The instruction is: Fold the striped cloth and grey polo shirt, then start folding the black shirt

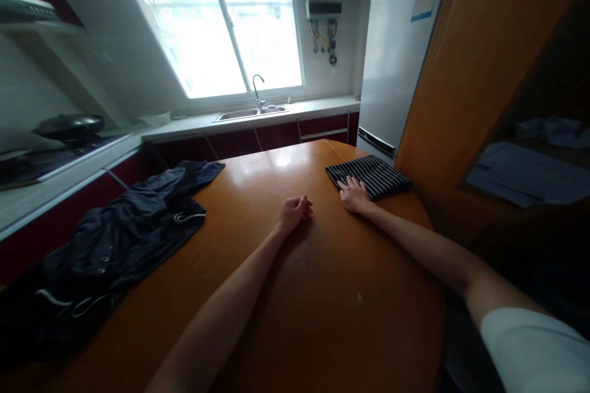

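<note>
My right hand (354, 194) lies flat with fingers stretched out on the near edge of a folded black cloth with thin white stripes (371, 175), at the far right of the wooden table (295, 295). My left hand (295, 211) rests on the bare tabletop a little left of it, fingers extended and held together, holding nothing. A heap of dark blue-grey clothes (124, 227) lies at the table's left side, away from both hands.
A white fridge (396, 67) and a wooden cabinet (483, 73) stand right of the table. Behind runs a counter with a sink and tap (253, 110) under a bright window. A dark pan (69, 126) sits on the stove at left.
</note>
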The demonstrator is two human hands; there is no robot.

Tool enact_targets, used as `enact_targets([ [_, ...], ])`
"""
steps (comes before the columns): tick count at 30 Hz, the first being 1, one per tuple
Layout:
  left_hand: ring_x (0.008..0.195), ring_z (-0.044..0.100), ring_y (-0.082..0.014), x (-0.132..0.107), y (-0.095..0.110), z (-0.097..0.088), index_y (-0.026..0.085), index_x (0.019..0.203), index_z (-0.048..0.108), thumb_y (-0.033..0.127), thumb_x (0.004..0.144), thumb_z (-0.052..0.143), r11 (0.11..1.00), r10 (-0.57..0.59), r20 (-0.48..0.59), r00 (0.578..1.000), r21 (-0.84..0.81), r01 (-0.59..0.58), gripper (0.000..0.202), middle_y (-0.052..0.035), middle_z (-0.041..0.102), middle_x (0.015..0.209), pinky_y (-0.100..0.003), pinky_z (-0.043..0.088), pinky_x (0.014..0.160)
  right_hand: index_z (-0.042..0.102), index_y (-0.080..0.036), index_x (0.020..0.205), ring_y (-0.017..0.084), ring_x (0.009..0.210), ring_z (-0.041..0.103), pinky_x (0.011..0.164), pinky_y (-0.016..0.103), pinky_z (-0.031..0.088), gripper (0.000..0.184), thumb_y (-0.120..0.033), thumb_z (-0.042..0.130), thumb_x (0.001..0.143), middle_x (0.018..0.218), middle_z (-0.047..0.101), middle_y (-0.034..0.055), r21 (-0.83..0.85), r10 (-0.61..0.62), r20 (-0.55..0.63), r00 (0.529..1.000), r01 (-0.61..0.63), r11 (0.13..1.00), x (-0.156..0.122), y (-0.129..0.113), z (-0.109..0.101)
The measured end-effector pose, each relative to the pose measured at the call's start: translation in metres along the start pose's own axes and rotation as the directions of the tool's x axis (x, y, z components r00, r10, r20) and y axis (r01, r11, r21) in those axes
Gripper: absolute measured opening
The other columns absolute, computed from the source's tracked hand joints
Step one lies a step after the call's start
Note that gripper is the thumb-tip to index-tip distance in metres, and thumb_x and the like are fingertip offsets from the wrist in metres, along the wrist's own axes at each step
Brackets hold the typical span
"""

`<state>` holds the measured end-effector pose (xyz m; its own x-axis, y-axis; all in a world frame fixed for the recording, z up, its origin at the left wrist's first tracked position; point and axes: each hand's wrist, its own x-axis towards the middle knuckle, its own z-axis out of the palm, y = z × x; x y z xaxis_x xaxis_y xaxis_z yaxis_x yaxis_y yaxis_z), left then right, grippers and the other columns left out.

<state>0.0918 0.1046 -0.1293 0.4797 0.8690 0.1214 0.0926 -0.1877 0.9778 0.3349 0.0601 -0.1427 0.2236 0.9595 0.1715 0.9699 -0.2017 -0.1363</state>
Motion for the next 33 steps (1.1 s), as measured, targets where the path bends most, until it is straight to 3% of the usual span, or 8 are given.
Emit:
enact_targets([
  [7,0.046,0.063,-0.0129,-0.002,-0.001,0.000,0.012,0.074,0.066,0.056,0.093,0.055,1.000,-0.027,-0.001,1.000,-0.013,0.027,0.049,-0.0054,0.067,0.060,-0.020,0.044,0.042,0.046,-0.022,0.152,0.030,0.150,0.025,0.120,0.052,0.017,0.052,-0.032,0.032,0.103,0.164,0.029,0.0150,0.007,0.026,0.014,1.000,-0.026,1.000,0.022,0.017,0.001],
  [13,0.046,0.063,-0.0123,0.001,-0.003,0.000,0.012,0.075,0.067,0.055,0.094,0.055,0.999,-0.032,-0.006,0.999,-0.017,0.032,0.048,-0.0052,0.067,0.061,-0.020,0.044,0.042,0.046,-0.022,0.152,0.027,0.151,0.024,0.121,0.049,0.016,0.052,-0.037,0.033,0.104,0.164,0.029,0.0145,0.018,0.000,0.019,1.000,-0.001,1.000,0.011,0.011,-0.001],
  [17,0.046,0.062,-0.0126,0.001,-0.004,-0.001,0.013,0.076,0.067,0.058,0.093,0.054,1.000,0.002,-0.043,0.999,-0.018,-0.003,0.050,-0.0050,0.067,0.061,-0.021,0.045,0.043,0.046,-0.018,0.151,0.027,0.152,0.022,0.122,0.048,0.010,0.056,-0.044,0.033,0.104,0.163,0.029,0.0156,0.057,-0.077,0.053,0.996,0.074,0.996,-0.008,-0.019,-0.003],
  [22,0.045,0.061,-0.0118,0.003,-0.002,-0.011,0.013,0.076,0.067,0.058,0.093,0.050,0.998,0.060,-0.176,0.983,0.012,-0.059,0.051,-0.0049,0.067,0.061,-0.020,0.042,0.042,0.041,-0.016,0.154,0.026,0.152,0.023,0.122,0.043,0.014,0.058,-0.043,0.033,0.104,0.164,0.029,0.0161,0.133,-0.189,0.095,0.977,0.176,0.975,-0.031,-0.076,-0.002],
  [27,0.045,0.058,-0.0116,0.009,-0.003,-0.046,0.013,0.074,0.067,0.056,0.095,0.045,0.992,0.028,-0.385,0.923,0.124,0.021,0.053,-0.0063,0.068,0.062,-0.022,0.043,0.047,0.043,-0.016,0.152,0.026,0.151,0.024,0.122,0.045,0.016,0.057,-0.042,0.033,0.103,0.163,0.030,0.0153,0.147,-0.242,0.090,0.966,0.227,0.963,-0.033,-0.120,0.004],
  [33,0.056,0.063,-0.0149,0.005,-0.012,-0.087,0.013,0.079,0.071,0.045,0.099,0.039,0.941,0.002,-0.549,0.836,0.285,0.185,0.050,-0.0089,0.073,0.071,-0.025,0.048,0.057,0.044,-0.015,0.151,0.027,0.151,0.024,0.121,0.050,0.016,0.056,-0.040,0.032,0.103,0.163,0.031,0.0157,0.164,-0.211,0.089,0.973,0.195,0.967,-0.003,-0.147,0.016],
])
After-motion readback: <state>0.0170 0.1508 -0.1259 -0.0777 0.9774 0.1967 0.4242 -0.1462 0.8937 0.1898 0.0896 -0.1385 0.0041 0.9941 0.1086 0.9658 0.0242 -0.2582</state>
